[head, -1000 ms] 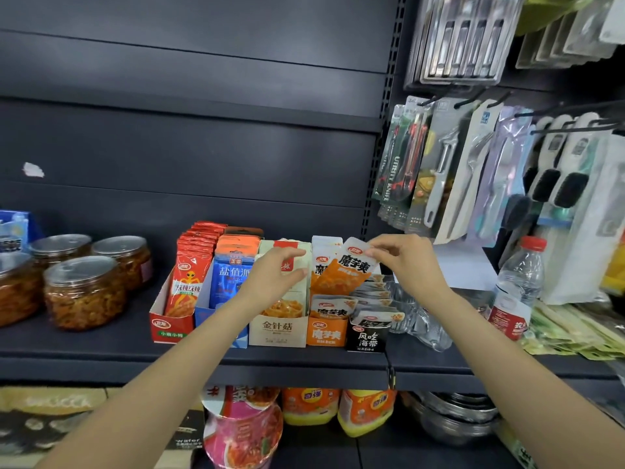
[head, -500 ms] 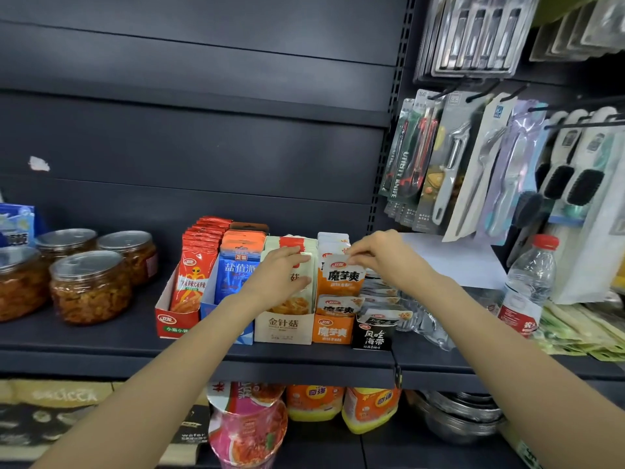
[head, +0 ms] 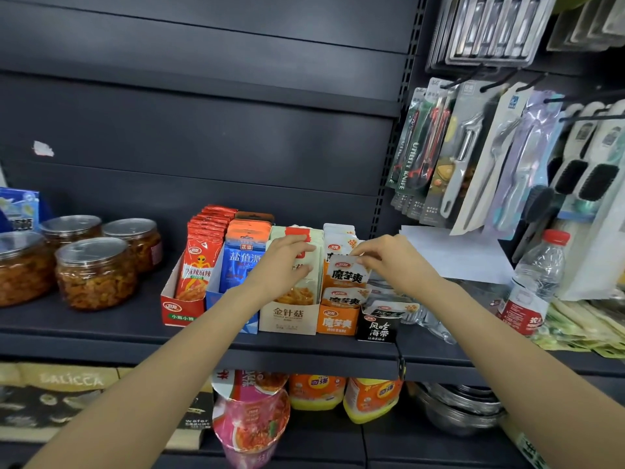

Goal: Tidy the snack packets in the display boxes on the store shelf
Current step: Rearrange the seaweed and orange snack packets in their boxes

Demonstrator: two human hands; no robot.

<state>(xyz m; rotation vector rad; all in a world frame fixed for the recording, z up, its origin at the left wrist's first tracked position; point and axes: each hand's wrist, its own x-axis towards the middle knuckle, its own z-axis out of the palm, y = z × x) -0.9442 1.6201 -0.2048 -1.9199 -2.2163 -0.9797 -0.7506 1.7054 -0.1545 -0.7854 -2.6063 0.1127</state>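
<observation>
Right hand (head: 389, 262) pinched the top edge of an orange-and-white konjac snack packet (head: 346, 274), fingers curled on it, packet upright in the orange display box (head: 336, 321) at the front of its row. Left hand (head: 287, 262) gripped the front cream enoki mushroom packet (head: 299, 292), thumb on its face, fingers curled over the top edge; packet stood in the beige display box (head: 289, 319). Both forearms reached in from below.

Left of that: blue display box (head: 213, 297) with blue-and-orange packets (head: 245, 262), then red display box (head: 177, 311) with red spicy-strip packets (head: 199, 265), all upright in rows. Right of the orange box, touching it, a small black kelp box (head: 377, 328) with packets lying flat-ish inside. All five boxes sat side by side on the dark store shelf (head: 101, 336).

Farther left on the shelf: clear jars (head: 96, 272) of brownish food. Farther right: water bottle (head: 537, 282) with red cap, white paper sheet (head: 456, 255) behind, clear plastic wrap (head: 429, 319) beside the black box. Kitchen tools in packs (head: 473, 157) hung on hooks above right. Lower shelf held an instant noodle cup (head: 252, 414), yellow bags (head: 316, 390), steel bowls (head: 463, 407).
</observation>
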